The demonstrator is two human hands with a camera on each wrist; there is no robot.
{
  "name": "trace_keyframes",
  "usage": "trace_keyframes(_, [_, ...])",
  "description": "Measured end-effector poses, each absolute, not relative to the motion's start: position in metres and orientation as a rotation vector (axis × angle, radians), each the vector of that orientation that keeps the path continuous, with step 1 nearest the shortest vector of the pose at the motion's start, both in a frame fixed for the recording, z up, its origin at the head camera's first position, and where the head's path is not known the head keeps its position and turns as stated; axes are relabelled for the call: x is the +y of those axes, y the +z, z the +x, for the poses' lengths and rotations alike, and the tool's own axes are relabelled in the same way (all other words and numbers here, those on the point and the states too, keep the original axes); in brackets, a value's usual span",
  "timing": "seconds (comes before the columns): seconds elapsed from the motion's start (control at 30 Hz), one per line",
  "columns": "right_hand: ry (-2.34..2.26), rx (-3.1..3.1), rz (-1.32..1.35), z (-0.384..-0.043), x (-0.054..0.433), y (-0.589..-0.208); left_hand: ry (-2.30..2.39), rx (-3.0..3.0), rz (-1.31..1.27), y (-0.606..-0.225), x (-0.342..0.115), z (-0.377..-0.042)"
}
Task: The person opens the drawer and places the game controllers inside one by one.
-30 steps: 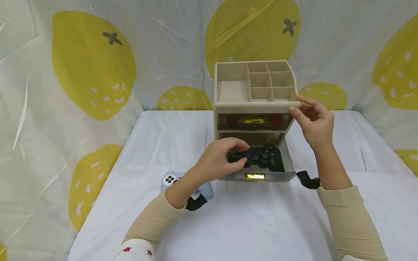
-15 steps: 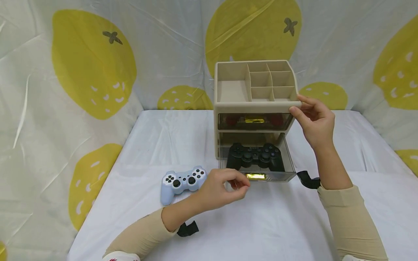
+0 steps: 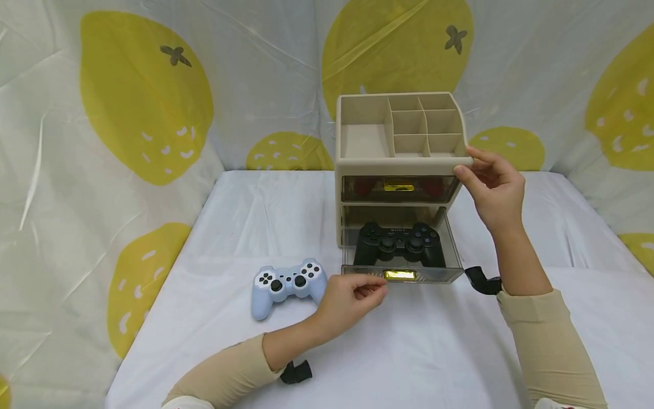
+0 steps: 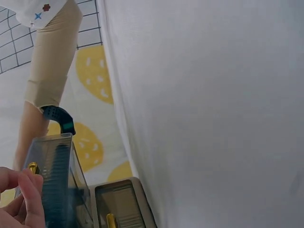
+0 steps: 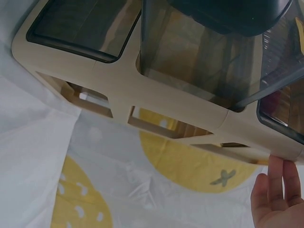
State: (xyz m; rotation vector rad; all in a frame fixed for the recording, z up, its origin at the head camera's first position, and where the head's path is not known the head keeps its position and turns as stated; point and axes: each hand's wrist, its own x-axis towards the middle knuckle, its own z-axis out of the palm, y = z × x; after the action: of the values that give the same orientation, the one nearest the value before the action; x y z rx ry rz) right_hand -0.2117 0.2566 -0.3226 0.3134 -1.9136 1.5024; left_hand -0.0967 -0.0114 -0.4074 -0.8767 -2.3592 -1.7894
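Observation:
A beige desktop organizer (image 3: 339, 227) stands on the cloth with its middle drawer (image 3: 451, 244) pulled out. Inside that drawer lies a black game controller (image 3: 401, 244). My left hand (image 3: 344, 301) is at the drawer's front, fingers curled and fingertips right beside the gold handle (image 3: 399, 275), which shows bare past them in the left wrist view. Thumb and fingers of my right hand (image 3: 498, 190) grip the organizer's upper right front corner; in the right wrist view its fingers (image 5: 275, 183) rest along the edge. A light blue game controller (image 3: 288, 284) lies left of the organizer, partly behind the left hand.
Above the pulled-out drawer, a shut smoky drawer (image 3: 401, 196) shows dark red shapes inside. Another shut drawer (image 4: 121, 206) is below. Dividers split the organizer's top tray (image 3: 365, 142) into several compartments. A lemon-print curtain (image 3: 271, 68) hangs behind the white tablecloth (image 3: 409, 352).
My left hand has drawn back out of the drawer, off the black controller, to the drawer's front, uncovering most of the blue controller. The right hand keeps its grip on the corner.

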Motion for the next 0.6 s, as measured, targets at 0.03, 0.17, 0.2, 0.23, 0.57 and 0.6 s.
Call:
trace_keyframes(0.03, [1.499,-1.913,0.313,-0.212,0.257,-0.323,-1.811,-2.359,-0.85,-0.409,-0.01,-0.097])
trace_keyframes(0.17, [1.506,-1.903,0.319,-0.212,0.257,-0.324,-1.974,-2.333,-0.754,-0.414,-0.004,-0.095])
trace_keyframes(0.2, [1.505,-1.902,0.322,-0.213,0.257,-0.324,-2.028,-2.321,-0.724,-0.414,-0.003,-0.094])
trace_keyframes(0.23, [1.504,-1.902,0.323,-0.213,0.257,-0.324,-2.076,-2.313,-0.702,-0.414,-0.001,-0.094])
trace_keyframes(0.57, [1.506,-1.914,0.312,-0.212,0.257,-0.323,-2.318,-2.239,-0.462,-0.409,0.011,-0.096])
trace_keyframes(0.6, [1.511,-1.911,0.314,-0.212,0.257,-0.323,-2.329,-2.225,-0.442,-0.41,0.013,-0.096])
